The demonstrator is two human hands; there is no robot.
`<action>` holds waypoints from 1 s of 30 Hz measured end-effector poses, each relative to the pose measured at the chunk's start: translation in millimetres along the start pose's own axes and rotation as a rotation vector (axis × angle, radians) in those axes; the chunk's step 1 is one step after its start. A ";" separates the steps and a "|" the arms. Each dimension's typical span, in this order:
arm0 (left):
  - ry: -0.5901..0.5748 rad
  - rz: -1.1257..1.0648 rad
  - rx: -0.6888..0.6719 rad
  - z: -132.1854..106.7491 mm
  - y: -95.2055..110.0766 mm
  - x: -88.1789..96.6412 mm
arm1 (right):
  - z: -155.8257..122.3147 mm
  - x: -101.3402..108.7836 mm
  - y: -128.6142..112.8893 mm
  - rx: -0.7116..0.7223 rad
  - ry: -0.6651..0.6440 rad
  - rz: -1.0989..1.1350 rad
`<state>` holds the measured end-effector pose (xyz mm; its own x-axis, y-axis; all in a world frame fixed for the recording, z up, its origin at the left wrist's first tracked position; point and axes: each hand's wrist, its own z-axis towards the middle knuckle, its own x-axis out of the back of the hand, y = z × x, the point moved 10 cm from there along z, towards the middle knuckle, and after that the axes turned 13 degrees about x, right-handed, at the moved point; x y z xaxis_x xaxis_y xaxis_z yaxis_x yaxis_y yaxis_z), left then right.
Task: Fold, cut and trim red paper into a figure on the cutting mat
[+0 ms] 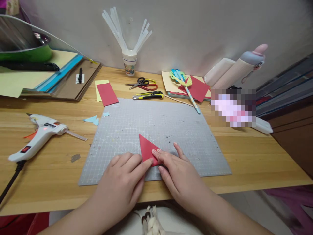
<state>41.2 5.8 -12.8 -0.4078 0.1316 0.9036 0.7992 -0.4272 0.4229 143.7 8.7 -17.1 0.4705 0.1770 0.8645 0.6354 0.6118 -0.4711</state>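
A piece of red paper (148,150), folded into a triangle, lies on the grey cutting mat (129,114) near its front edge. At the paper's lower left is my left hand (123,178), its fingers curled and the index finger stretched onto the lower edge. My right hand (179,174) presses the paper's right side with its fingertips. The right thumb sits at the near edge and the little finger sticks out over the mat. Part of the paper is hidden under the right fingers.
Left stand a hot glue gun (40,135) and light blue paper scraps (92,120). Behind the mat lie red paper (107,94), scissors (140,83), a utility knife (148,95) and a paper flower (187,86). A paper cup (129,63) holds several glue sticks (114,27).
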 end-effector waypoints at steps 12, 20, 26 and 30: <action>-0.117 0.200 0.022 21.8 -3.6 -18.1 | 7.7 6.4 5.3 -0.029 -0.002 0.069; -0.027 0.207 0.001 21.9 -3.7 -15.5 | -19.7 11.2 -38.0 0.123 0.294 -0.082; -0.023 0.185 0.017 23.6 -5.4 -13.0 | -18.0 -0.5 -41.4 0.107 0.251 -0.088; -0.035 0.180 0.030 25.2 -7.4 -13.8 | -12.0 -6.3 -39.8 0.075 0.217 -0.103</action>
<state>52.0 29.7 -26.6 -0.2416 0.0868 0.9665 0.8707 -0.4202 0.2554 122.8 -26.0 -6.0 0.5312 -0.0540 0.8455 0.6435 0.6748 -0.3612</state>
